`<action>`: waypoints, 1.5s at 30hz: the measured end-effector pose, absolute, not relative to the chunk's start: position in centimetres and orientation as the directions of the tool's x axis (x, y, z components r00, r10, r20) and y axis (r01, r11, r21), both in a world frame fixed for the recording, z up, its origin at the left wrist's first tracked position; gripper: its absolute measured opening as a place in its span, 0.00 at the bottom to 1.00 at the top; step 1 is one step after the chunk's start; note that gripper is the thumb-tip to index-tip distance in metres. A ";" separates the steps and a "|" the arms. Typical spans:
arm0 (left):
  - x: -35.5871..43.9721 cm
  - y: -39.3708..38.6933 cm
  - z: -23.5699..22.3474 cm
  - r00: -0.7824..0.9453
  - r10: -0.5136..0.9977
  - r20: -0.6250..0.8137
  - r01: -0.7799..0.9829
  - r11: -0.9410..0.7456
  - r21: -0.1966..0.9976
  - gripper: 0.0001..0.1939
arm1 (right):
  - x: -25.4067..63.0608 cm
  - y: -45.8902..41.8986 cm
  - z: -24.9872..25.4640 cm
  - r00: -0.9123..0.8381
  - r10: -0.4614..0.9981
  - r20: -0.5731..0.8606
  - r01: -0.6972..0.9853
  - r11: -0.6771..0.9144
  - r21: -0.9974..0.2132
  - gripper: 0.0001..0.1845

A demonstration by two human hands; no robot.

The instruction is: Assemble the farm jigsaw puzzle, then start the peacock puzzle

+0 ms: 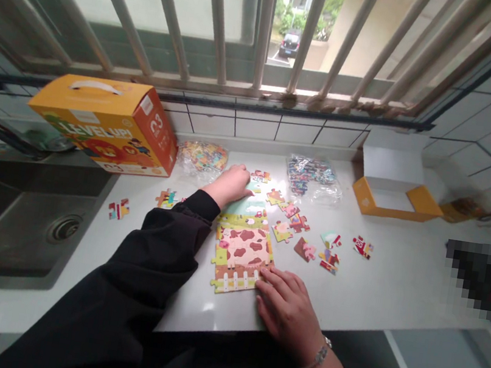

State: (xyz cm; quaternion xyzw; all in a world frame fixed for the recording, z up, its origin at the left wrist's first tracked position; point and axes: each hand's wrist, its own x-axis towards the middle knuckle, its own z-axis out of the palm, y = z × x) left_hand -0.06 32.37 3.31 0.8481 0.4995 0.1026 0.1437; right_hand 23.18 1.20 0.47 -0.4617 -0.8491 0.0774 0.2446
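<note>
A partly joined jigsaw puzzle (248,247), showing a spotted cow above a white fence, lies flat on the counter in front of me. My left hand (232,184) reaches to its far end, its fingers curled and thumb bent round a pale green puzzle piece (254,189), which they partly cover. My right hand (287,306) rests with stretched fingers on the puzzle's lower right edge. Close by on the right are loose puzzle pieces, among them a pink-and-brown piece (304,249) and a yellow-green piece (282,232). Another loose piece (261,176) lies just beyond my left hand.
An orange puzzle box (110,127) stands at the back left, beside a dark sink (87,194). Two clear bags of pieces, a left bag (203,158) and a right bag (314,176), lie along the wall. An opened orange box (393,200) sits back right. Window bars (263,33) rise behind.
</note>
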 end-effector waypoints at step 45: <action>-14.0 21.1 4.3 0.087 0.992 0.091 0.927 -0.114 0.356 0.14 | 23.4 1.1 0.5 -0.465 0.811 0.356 0.737 0.577 -0.353 0.17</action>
